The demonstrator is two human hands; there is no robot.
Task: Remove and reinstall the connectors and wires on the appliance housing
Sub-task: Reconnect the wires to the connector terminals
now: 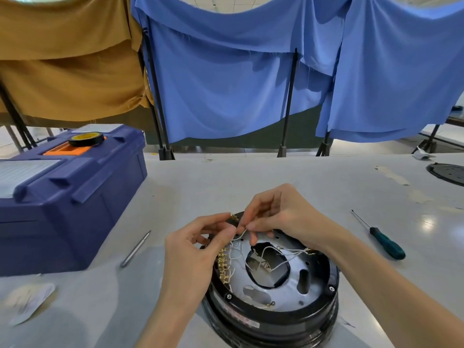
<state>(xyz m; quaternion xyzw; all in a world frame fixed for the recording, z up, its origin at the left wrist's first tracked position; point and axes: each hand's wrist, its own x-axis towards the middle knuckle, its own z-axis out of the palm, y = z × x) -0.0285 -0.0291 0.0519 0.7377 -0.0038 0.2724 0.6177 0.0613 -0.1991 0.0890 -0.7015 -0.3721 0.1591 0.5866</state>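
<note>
A round black appliance housing (271, 320) stands upside down on the table in front of me, with a silver metal plate (298, 290) inside its rim. A row of brass connectors (222, 266) runs along the plate's left edge. Thin white wires (288, 253) loop across the central opening. My left hand (198, 249) pinches a small brass connector (234, 217) at the housing's far edge. My right hand (278, 214) pinches a white wire right beside it, fingers curled over the rim.
A blue toolbox (62, 197) with a black tape roll (86, 139) on its lid stands at the left. A thin metal tool (135, 248) lies beside it, a green-handled screwdriver (381, 238) at the right, a black disc (449, 173) at the far right. Cloth-draped racks (288, 104) stand behind the table.
</note>
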